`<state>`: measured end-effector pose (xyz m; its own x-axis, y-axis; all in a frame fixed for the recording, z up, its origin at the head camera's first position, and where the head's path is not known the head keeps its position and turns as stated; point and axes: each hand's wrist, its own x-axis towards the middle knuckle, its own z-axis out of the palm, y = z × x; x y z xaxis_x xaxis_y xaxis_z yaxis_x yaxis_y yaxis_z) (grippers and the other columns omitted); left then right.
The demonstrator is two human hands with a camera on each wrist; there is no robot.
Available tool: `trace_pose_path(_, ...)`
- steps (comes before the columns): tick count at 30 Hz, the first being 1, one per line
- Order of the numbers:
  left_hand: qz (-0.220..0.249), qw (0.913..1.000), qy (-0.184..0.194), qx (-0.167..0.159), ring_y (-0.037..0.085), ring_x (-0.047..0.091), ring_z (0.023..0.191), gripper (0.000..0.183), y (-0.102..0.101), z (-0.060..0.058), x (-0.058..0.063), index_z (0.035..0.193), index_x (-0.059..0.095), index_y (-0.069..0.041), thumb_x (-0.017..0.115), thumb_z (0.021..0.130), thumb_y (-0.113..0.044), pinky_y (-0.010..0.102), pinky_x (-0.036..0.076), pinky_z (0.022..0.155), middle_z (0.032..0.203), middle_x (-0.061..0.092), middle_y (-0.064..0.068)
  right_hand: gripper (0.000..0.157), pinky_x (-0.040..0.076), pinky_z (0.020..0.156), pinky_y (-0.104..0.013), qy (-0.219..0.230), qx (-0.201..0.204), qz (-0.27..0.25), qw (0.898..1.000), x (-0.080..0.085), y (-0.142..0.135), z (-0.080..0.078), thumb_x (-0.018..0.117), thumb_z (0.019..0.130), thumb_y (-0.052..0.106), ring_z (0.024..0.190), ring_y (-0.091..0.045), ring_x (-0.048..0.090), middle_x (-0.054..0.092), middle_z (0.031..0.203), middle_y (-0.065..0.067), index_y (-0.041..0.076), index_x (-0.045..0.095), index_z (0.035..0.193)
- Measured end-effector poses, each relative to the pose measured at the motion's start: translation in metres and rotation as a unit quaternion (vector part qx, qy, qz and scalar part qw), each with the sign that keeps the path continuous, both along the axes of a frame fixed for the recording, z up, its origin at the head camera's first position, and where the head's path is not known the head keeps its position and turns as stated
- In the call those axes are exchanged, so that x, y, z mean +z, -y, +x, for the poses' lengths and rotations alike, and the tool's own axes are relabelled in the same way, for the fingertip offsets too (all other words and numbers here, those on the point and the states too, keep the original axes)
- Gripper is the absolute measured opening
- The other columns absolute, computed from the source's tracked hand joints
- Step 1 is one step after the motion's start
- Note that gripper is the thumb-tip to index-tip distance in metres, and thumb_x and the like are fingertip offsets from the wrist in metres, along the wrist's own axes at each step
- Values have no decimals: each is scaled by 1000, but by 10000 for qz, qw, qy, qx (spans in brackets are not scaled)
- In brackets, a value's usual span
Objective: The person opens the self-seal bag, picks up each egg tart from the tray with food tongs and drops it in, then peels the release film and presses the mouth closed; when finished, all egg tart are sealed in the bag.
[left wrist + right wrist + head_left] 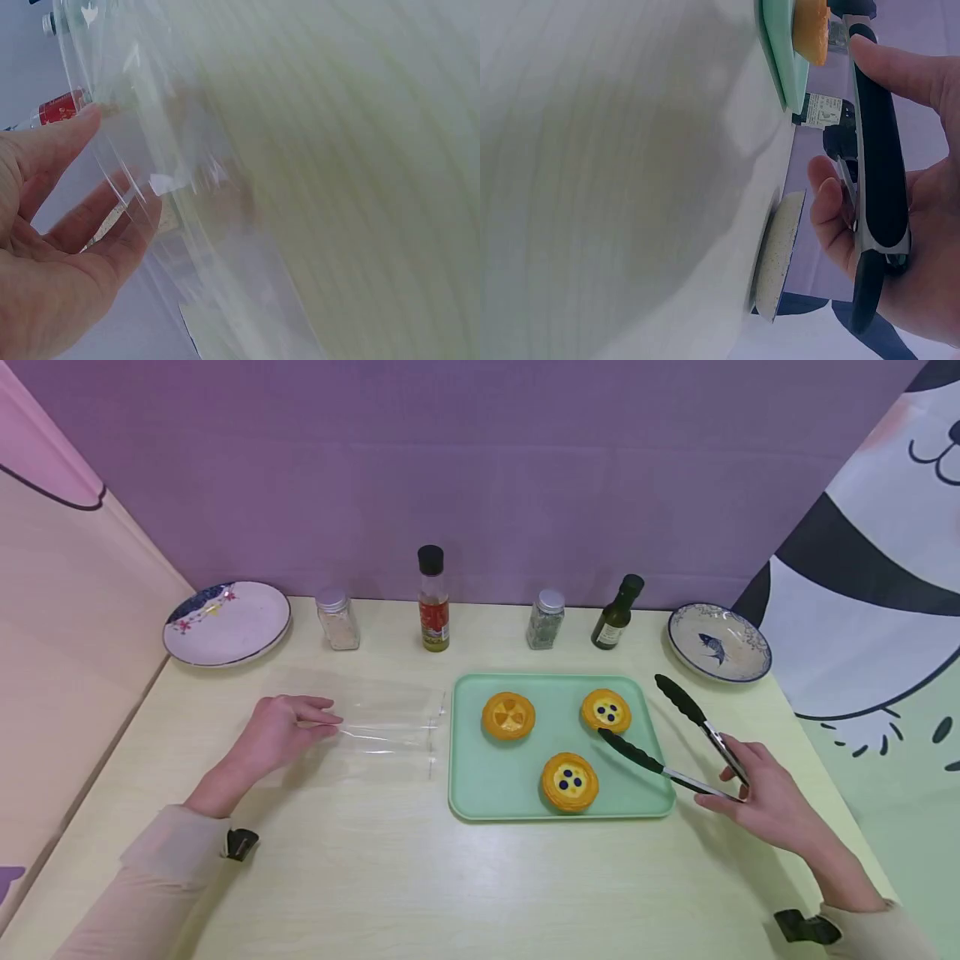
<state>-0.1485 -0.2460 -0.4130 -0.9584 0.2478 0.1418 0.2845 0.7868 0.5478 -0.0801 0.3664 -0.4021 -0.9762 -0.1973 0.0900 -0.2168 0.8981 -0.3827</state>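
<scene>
My left hand holds the left end of a clear plastic bag. In the left wrist view the bag rises off the table at thumb and fingertips. My right hand grips black-and-silver tongs, their arms spread apart. One tong tip is beside the lower edge of the upper right egg tart; whether they touch I cannot tell. The other tip is off the tray, to the right. Two more tarts, one with orange pieces and one with dark berries, sit on the mint-green tray.
Along the back stand a pink-white shaker, a red-labelled bottle, a herb shaker and a small dark bottle. A floral plate lies far left, and a fish-patterned dish far right, close to the tongs.
</scene>
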Motion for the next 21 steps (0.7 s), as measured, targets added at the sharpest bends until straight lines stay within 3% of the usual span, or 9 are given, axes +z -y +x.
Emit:
trace_pose_path(11, 89, 9998, -120, -154, 38, 63, 102, 15, 1, -1, -4, 94, 75, -5, 72, 80, -5, 49, 51, 81, 107, 68, 19, 82, 38, 52, -21, 112, 325, -51, 9994, -2, 11, -8, 81, 72, 31, 55, -3, 43, 55, 95, -10, -3, 43, 135)
trace_pose_path(21, 50, 9993, -283, -220, 39, 63, 100, 17, 0, 0, -2, 96, 75, -4, 71, 80, -2, 51, 49, 84, 105, 68, 19, 74, 39, 52, -21, 90, 505, -32, 9987, -5, 16, -12, 79, 74, 24, 52, -2, 44, 55, 92, -10, -6, 44, 132)
